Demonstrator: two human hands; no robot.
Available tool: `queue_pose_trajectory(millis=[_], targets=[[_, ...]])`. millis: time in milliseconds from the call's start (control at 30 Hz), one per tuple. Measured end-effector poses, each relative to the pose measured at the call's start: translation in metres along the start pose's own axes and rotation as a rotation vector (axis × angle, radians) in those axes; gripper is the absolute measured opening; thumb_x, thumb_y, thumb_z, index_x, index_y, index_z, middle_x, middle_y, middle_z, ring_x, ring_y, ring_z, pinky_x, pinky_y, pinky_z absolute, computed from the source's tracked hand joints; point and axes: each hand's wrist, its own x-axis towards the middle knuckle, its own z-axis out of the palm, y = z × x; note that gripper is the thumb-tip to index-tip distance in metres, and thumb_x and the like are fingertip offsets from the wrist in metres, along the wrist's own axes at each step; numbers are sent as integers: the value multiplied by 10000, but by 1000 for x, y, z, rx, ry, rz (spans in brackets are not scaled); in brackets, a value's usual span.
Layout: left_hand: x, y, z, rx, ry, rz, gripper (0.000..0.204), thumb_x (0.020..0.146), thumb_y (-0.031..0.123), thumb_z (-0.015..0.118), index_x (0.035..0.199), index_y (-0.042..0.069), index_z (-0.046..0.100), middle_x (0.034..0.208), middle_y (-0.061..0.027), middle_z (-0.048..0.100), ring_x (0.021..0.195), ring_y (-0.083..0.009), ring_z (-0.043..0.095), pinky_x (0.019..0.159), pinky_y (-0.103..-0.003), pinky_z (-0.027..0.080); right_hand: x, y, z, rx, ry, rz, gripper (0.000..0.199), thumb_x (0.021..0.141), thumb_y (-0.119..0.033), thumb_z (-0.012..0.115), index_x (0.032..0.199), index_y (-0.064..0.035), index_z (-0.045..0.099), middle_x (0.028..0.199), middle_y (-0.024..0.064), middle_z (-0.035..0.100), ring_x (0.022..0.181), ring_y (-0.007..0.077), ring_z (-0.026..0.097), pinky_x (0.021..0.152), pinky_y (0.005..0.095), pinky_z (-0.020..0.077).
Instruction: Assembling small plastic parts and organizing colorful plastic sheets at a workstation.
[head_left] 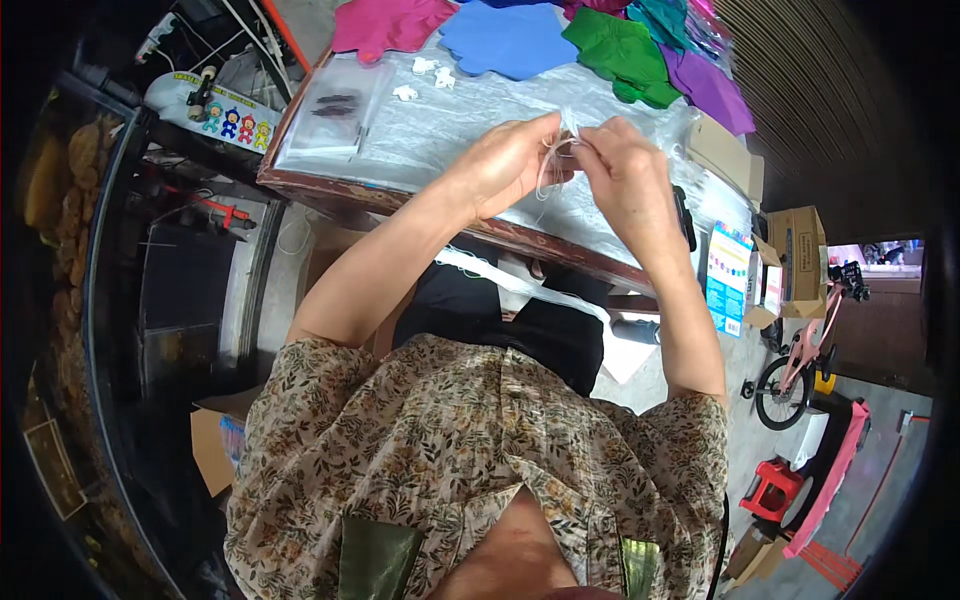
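Note:
Over the front edge of the table, my left hand [515, 162] and my right hand [628, 165] are close together, fingertips almost meeting. Both are pinched on a thin white string [545, 188], which forms loops and hangs down between them. A pale, see-through tuft [569, 120] rises above the fingertips; whether it is part of the string I cannot tell. Across my lap lies a long bundle of white strings [535, 288]. On the table, small white pieces [434, 72] sit beyond my left hand.
Flat foil-like shapes in pink [390, 25], blue [508, 40], green [622, 58] and purple [708, 88] lie along the table's far side. Clear bags [335, 112] rest at its left. Cardboard boxes [797, 250] and a pink bicycle [795, 365] stand at right.

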Motion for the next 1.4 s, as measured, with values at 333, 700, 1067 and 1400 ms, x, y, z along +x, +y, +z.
queue_pose_trajectory(millis=[333, 700, 1067, 1400], targets=[[-5, 8, 6, -119, -168, -3, 500, 1097, 468, 363, 1139, 39, 617, 1061, -36, 632, 995, -132, 576, 944, -309, 452, -7, 3, 20, 157, 95, 10, 229, 856, 15, 717, 1084, 26, 700, 909, 156, 696, 787, 269, 713, 681, 334, 558], [-13, -10, -10, 79, 303, 139, 678, 982, 678, 466, 1254, 66, 570, 1165, -88, 626, 1061, -181, 561, 913, -356, 450, 11, -13, -1, 812, 373, 235, 158, 900, 4, 708, 1055, 34, 698, 891, 79, 713, 800, 127, 700, 691, 266, 560], [0, -14, 23, -217, -19, 163, 689, 1055, 587, 343, 1492, 60, 422, 1508, -198, 474, 1339, -327, 512, 1113, -464, 428, -18, -27, 17, 679, -312, 520, 148, 914, 25, 687, 1060, 52, 682, 882, 71, 695, 738, 120, 664, 644, 242, 542], [-15, -22, 30, -81, 148, 233, 684, 1076, 552, 309, 1547, 57, 326, 1493, -232, 471, 1333, -333, 518, 1081, -453, 454, -33, -14, 49, 702, 11, 420, 152, 905, 55, 658, 1054, 39, 683, 915, 79, 705, 780, 128, 686, 653, 264, 552]])
